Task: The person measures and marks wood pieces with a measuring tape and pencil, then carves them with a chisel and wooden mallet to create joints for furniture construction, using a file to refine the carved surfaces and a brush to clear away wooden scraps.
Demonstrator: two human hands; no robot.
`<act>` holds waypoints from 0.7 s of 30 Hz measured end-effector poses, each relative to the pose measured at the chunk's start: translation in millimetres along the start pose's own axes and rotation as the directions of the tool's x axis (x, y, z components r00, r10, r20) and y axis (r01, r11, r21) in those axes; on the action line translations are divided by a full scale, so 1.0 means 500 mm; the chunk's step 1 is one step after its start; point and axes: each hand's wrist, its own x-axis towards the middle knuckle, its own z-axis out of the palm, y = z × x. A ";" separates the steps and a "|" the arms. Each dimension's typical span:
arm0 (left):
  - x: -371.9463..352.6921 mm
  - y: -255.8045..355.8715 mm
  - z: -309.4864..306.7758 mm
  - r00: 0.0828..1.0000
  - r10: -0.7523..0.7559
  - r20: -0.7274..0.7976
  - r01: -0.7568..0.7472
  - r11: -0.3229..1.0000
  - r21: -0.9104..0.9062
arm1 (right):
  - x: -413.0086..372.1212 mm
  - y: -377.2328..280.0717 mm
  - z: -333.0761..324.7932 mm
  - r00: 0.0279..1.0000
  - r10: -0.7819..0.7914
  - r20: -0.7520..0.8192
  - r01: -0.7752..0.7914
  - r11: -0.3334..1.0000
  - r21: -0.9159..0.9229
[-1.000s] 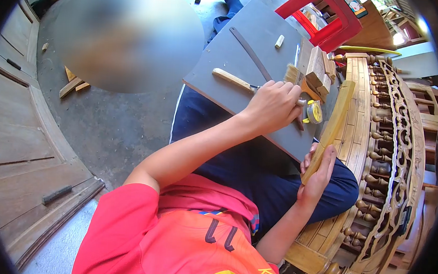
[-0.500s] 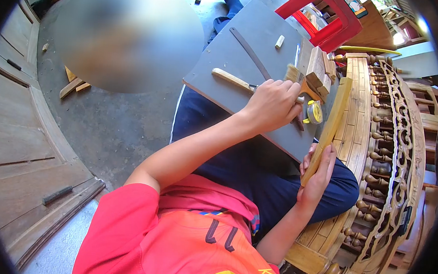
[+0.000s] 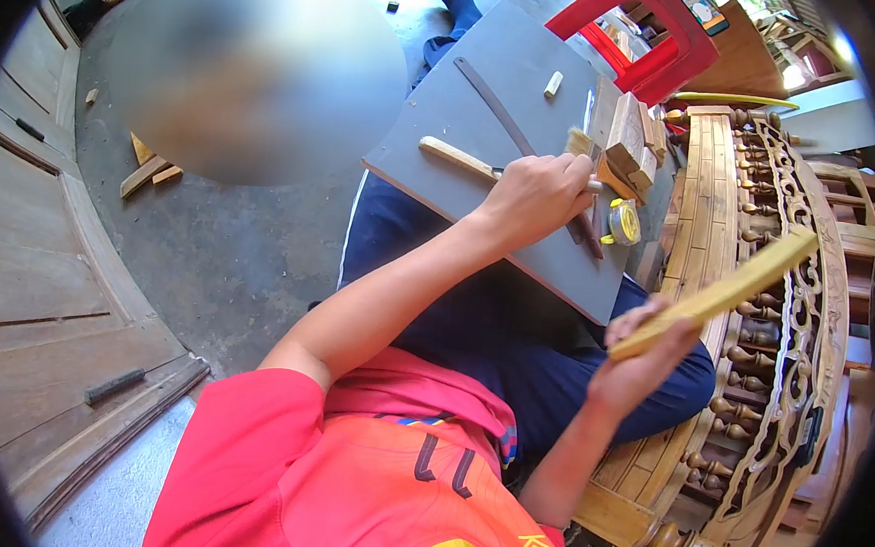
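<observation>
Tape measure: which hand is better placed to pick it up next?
Probably the left hand: it is nearer the tape measure, while the right hand grips the wooden strip. Left's grip is unclear.

The one camera sits on the person's head and looks forward and steeply down. The shirt (image 3: 344,483), at the bottom of the frame, is nearest; the grey board (image 3: 442,113), upper middle, is farther off. The wide view reaches from wooden panels (image 3: 38,259) at left to the bench (image 3: 703,190) at right.
</observation>
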 end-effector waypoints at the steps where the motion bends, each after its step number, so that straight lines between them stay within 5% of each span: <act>1: 0.000 0.000 0.001 1.000 -0.002 -0.004 0.002 1.000 -0.015 | -0.017 0.032 0.000 0.996 0.086 -0.025 -0.088 0.991 -0.104; 3: 0.000 -0.004 -0.002 1.000 -0.012 -0.020 0.011 0.999 -0.034 | -0.033 0.076 -0.031 0.953 0.156 0.259 0.021 0.820 -0.572; 5: 0.000 -0.009 -0.002 1.000 -0.010 -0.027 0.010 1.000 -0.027 | -0.025 0.078 -0.046 0.934 0.214 0.285 0.053 0.707 -0.705; 7: -0.003 -0.008 -0.003 1.000 -0.022 -0.021 0.022 1.000 -0.013 | -0.024 0.027 -0.017 0.960 0.257 0.109 -0.182 0.873 -0.452; 10: 0.003 -0.004 -0.004 1.000 -0.031 -0.007 0.031 0.999 0.010 | -0.010 0.026 0.012 0.997 0.060 -0.044 -0.065 0.991 -0.114; 12: 0.001 -0.006 -0.003 1.000 -0.030 -0.003 0.030 0.999 0.020 | -0.031 0.063 0.024 0.998 0.064 -0.009 -0.065 0.979 -0.191; 15: 0.002 -0.012 -0.009 0.999 -0.038 0.007 0.038 0.999 -0.016 | -0.039 0.077 -0.006 0.905 0.365 0.217 -0.169 0.778 -0.605; 17: 0.004 -0.016 -0.009 1.000 -0.026 0.008 0.026 1.000 0.010 | -0.022 0.086 -0.023 0.959 0.237 0.156 -0.116 0.830 -0.546; 20: 0.001 -0.011 -0.008 0.999 -0.035 0.036 0.034 0.999 0.025 | -0.014 0.048 0.018 0.981 0.194 0.026 -0.196 0.977 0.089; 21: 0.001 -0.009 -0.009 0.998 -0.040 0.048 0.038 0.999 0.029 | -0.032 0.064 0.030 0.977 0.212 0.027 -0.213 0.975 0.057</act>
